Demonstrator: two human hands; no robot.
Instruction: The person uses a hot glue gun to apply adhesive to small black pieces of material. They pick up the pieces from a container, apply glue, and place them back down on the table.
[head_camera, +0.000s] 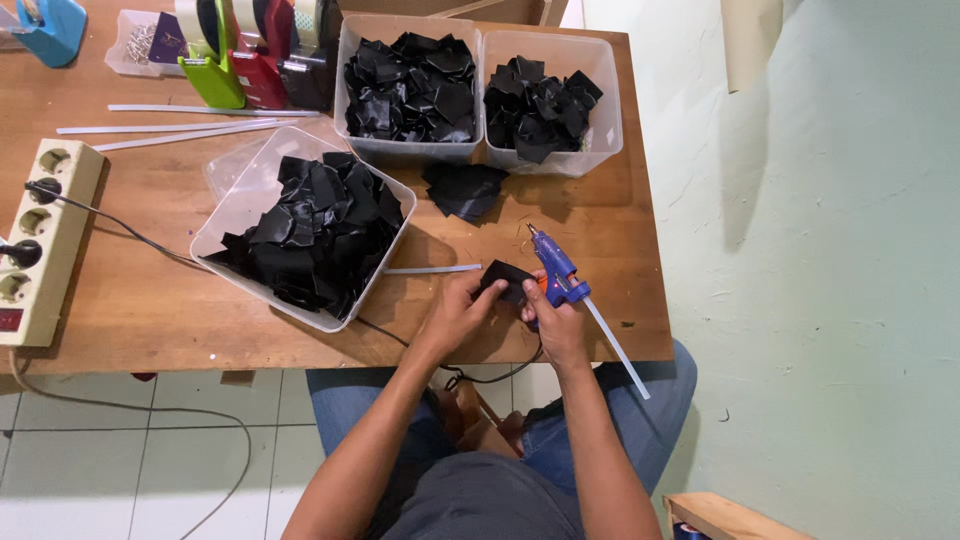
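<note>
My left hand pinches a small black folded piece over the front edge of the wooden table. My right hand grips a blue glue gun and also touches the black piece; the gun's nozzle points away from me and a clear glue stick juts out of its back toward me. The gun's black cord hangs below the table edge.
Three clear tubs of black pieces: one tilted at left, two at the back. A loose black stack lies between them. Power strip at far left, tape dispensers at the back, glue sticks. Wall at right.
</note>
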